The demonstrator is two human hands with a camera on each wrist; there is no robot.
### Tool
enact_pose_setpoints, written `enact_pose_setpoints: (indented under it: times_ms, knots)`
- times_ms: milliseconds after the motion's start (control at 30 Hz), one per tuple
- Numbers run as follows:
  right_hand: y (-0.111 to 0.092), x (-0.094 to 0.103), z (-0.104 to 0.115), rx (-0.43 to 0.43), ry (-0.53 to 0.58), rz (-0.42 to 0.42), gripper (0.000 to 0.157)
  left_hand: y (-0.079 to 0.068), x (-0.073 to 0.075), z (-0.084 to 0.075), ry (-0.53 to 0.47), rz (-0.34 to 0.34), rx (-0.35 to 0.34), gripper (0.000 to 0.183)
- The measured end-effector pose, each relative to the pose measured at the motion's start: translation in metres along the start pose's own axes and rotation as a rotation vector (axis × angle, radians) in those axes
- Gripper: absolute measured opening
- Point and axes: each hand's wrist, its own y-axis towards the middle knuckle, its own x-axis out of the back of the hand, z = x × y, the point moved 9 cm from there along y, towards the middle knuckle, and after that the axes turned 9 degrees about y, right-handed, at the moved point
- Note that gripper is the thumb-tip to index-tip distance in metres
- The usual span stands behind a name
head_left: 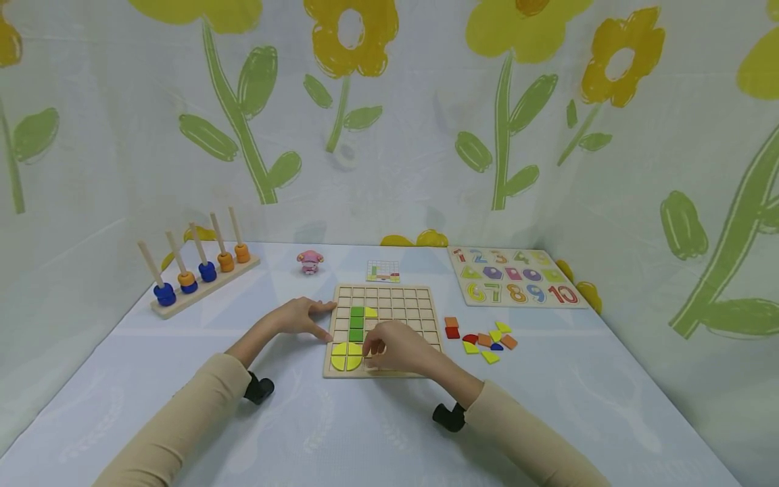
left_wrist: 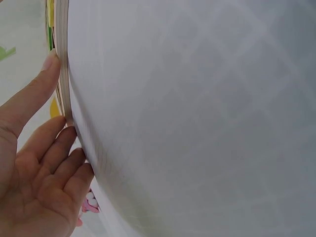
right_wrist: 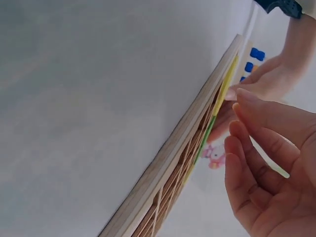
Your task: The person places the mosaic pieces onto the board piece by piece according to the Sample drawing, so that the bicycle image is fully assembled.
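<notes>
A wooden grid board [head_left: 414,304] lies on the table. Yellow quarter-circle pieces [head_left: 346,356] make a disc in its near left corner, with green squares [head_left: 356,325] above and another yellow quarter piece [head_left: 370,312] beside the top one. My left hand [head_left: 299,316] touches the board's left edge with thumb and fingertips; the left wrist view shows them against the board's edge [left_wrist: 62,59]. Over the board, just right of the yellow disc, hovers my right hand [head_left: 398,346]. Its fingers [right_wrist: 242,148] bend loosely in the right wrist view, and no piece shows between them.
Loose orange, red, yellow and blue pieces [head_left: 484,339] lie right of the board. Behind it are a small pattern card [head_left: 383,271] and a pink figurine [head_left: 310,261]. A peg stacker [head_left: 207,287] stands left; a number puzzle [head_left: 517,276] lies back right.
</notes>
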Motion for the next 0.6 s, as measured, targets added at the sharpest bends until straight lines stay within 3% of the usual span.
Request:
enact_pose_setpoints:
  times_ms: [600]
  knots:
    - [-0.048,0.027,-0.031,0.029,0.063,-0.072,0.011,-0.003,0.002,-0.003,-0.006,0.007,-0.01,0.083]
